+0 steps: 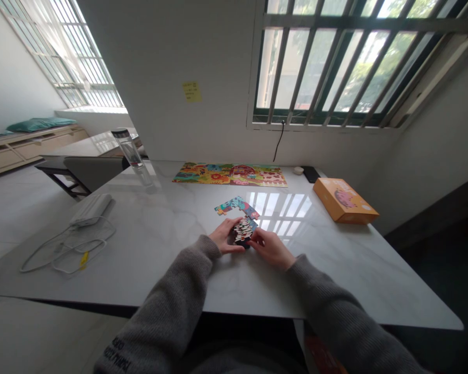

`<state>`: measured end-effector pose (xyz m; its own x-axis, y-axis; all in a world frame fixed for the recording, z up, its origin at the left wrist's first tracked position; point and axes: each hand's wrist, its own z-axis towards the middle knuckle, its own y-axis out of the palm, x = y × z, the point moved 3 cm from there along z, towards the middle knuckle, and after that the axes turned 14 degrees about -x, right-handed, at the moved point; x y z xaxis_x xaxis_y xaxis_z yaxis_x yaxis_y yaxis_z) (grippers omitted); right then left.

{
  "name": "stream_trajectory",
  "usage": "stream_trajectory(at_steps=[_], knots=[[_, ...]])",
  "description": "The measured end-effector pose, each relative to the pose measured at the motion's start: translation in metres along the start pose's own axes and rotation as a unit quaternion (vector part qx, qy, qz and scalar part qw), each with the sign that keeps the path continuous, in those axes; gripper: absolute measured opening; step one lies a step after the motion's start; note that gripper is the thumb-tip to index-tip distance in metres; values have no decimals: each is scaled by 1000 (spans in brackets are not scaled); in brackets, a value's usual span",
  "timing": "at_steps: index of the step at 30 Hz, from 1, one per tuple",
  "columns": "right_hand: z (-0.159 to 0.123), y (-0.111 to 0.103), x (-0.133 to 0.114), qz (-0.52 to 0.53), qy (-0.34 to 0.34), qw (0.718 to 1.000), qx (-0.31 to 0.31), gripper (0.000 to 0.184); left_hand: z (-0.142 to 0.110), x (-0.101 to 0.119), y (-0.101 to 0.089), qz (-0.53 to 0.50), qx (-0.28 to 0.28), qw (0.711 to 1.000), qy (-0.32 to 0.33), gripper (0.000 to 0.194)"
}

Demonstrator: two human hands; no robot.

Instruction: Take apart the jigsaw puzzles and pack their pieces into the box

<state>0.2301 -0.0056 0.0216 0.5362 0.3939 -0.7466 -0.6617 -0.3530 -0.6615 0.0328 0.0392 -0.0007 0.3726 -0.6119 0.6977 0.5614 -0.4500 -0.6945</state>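
In the head view, my left hand (226,237) curls round a stack of jigsaw puzzle pieces (242,231), whose pale layered edges face me. My right hand (268,245) is closed at the stack's lower right side, with thumb and forefinger together there. Whatever single piece they may pinch is hidden by the fingers. Just beyond the hands lies a bent strip of joined jigsaw pieces (238,204), coloured blue, red and orange. Its right end lies close to the stack.
A long colourful farm-animal picture (230,174) lies along the wall. An orange box (345,201) and black phone (311,174) sit on the right. On the left are a clear bottle (130,148) and a white power strip (91,209) with a coiled cable.
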Motion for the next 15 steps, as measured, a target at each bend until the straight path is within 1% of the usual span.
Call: stream_trajectory(at_steps=[3, 5, 7, 9, 10, 12, 15], knots=[[-1, -2, 1, -75, -3, 997, -17, 14, 1, 1, 0, 3, 6, 1000, 6, 92], [-1, -8, 2, -89, -11, 996, -12, 15, 1, 2, -1, -1, 12, 1000, 12, 90], [0, -20, 6, -98, -2, 994, 40, 15, 1, 1, -1, -10, 16, 1000, 17, 91], [2, -29, 11, -128, 25, 986, 103, 16, 1, 0, -1, -13, 19, 1000, 19, 91], [3, -31, 13, -152, 43, 980, 121, 17, 0, 0, -1, -10, 20, 1000, 19, 90], [8, -28, 16, -213, 80, 966, 119, 24, -1, -1, -1, -1, 20, 1000, 13, 89], [15, -18, 18, -285, 127, 947, 83, 37, -2, -2, -2, 14, 24, 1000, -4, 88]])
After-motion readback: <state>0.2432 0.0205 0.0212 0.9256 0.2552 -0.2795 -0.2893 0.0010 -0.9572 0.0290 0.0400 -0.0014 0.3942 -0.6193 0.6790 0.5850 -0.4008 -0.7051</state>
